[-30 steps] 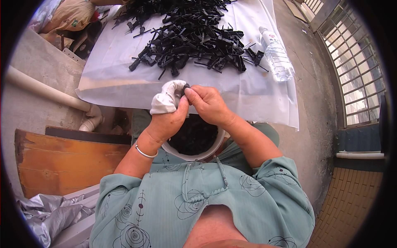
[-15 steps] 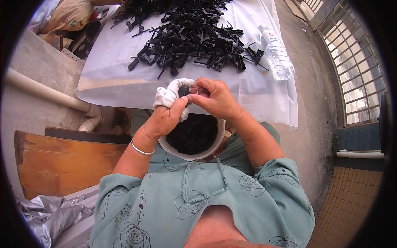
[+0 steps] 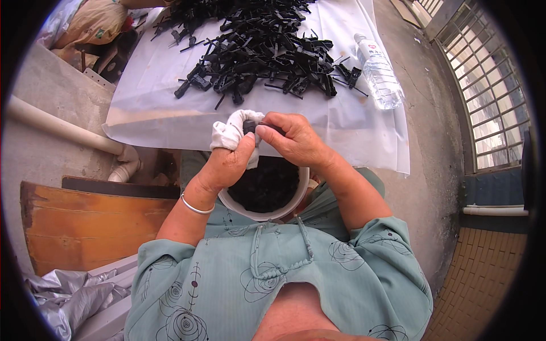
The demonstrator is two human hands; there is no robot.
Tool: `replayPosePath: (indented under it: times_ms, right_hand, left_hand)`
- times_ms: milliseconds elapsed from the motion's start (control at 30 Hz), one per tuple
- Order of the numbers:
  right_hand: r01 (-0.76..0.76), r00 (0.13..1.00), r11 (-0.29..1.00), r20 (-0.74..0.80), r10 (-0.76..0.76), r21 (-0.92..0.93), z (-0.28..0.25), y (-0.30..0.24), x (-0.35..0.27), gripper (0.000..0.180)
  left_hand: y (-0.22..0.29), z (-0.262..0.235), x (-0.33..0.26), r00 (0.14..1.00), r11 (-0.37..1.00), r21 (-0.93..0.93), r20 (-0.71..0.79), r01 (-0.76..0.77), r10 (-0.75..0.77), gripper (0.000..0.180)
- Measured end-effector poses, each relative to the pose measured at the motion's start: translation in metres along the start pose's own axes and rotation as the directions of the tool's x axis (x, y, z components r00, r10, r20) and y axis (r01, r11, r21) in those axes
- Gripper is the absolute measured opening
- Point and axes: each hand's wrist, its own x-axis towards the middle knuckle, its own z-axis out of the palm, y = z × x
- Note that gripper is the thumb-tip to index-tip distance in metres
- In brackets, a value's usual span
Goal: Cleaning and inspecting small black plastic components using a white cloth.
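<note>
A white sheet spreads out beyond the bucket. A barred window stands well to the bucket's right. On the sheet, past the bucket, lies a pile of black parts. An orange-brown board is left of the bucket, and a pale pipe runs farther left and beyond it. The bucket's dark contents cannot be told apart. A clear bottle is on the sheet, beyond the bucket and to its right. Over the bucket's far side, the right hand is half curled, thumb and forefinger drawn close together; what they pinch is unclear. Beside it, the left hand is closed around a white cloth and a black part, which sits above the bucket's far rim, the thumb against it. A bracelet circles the left wrist, just left of the bucket.
</note>
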Motion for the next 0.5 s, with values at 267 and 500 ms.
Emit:
replayPosePath:
  times_ms: [267, 500]
  right_hand:
    - [-0.022, 0.999, 0.995, 0.033, 0.026, -0.094, 0.007, 0.003, -0.002, 0.024]
    - [0.021, 0.991, 0.983, 0.136, 0.004, -0.183, -0.011, -0.004, -0.006, 0.022]
  left_hand:
    - [-0.006, 0.012, 0.004, 0.952, 0.849, 0.480, -0.079, -0.222, 0.294, 0.025]
    - [0.001, 0.012, -0.005, 0.963, 0.796, 0.562, 0.001, -0.224, 0.270, 0.027]
